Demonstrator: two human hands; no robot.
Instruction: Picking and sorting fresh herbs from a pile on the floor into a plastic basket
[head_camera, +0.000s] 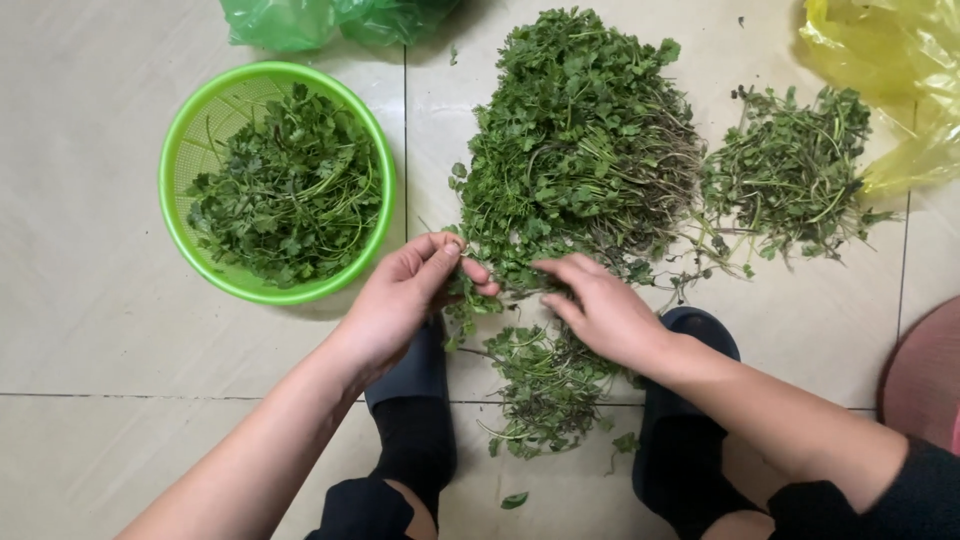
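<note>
Hands low over big heap of leafy green herbs (585, 150) on tiled floor (90, 330). Left hand (400, 300) pinches sprig at heap's near edge; right hand (605, 310) loosely curled on stems beside it. Round green plastic colander (180, 150), left of heap, holds picked leaves. Sorting underway.

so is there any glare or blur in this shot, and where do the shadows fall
Head view: sharp throughout, no motion blur on the left hand or right hand; soft, even light; faint sheen on the floor tiles and yellow plastic bag; a soft shadow under the green basket at its lower right.
</note>
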